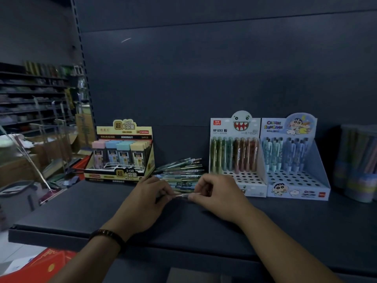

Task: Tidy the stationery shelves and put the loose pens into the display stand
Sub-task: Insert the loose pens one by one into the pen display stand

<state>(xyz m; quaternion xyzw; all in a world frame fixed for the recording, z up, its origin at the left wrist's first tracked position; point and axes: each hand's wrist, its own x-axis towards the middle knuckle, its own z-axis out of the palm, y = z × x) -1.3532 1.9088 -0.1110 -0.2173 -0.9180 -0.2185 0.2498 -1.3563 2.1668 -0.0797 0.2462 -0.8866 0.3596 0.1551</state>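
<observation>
A heap of loose pens (180,170) lies on the dark shelf (285,221) between a yellow box and a white display stand (236,156). That stand has a shark-face header, a back row of green and brown pens, and several vacant holes in front. My left hand (146,203) and my right hand (216,193) meet just in front of the heap, each pinching one end of a single pen (183,195) held level above the shelf. Most of that pen is hidden by my fingers.
A yellow box of lead refills (122,154) stands left of the heap. A blue cartoon display stand (293,160) with blue pens sits right of the white one. Clear tubs of pencils (359,160) stand at far right. Red cartons (40,264) lie below the shelf edge.
</observation>
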